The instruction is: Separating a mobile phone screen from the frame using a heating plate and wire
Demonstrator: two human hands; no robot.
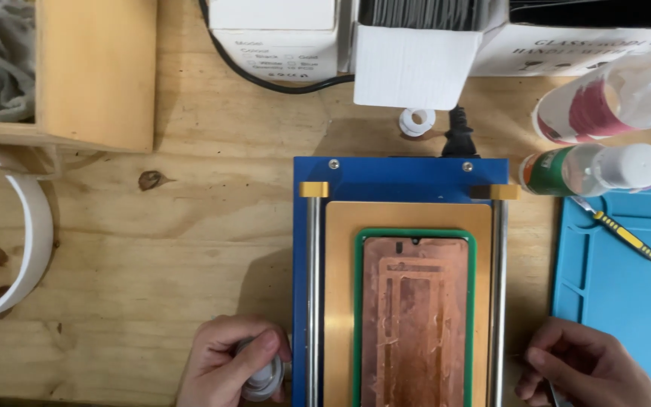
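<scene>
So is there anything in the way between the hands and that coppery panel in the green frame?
Yes. A steel rail stands between the left hand and the copper panel, and a matching rail stands between it and the right hand.

Your left hand (227, 362) wraps a small grey knob (261, 377), hiding most of it, and the bottom edge cuts off your wrist. Your right hand (585, 369) closes on something too hidden to tell. The copper-coloured panel (414, 316) in its green frame (357, 316) runs off the bottom edge.
</scene>
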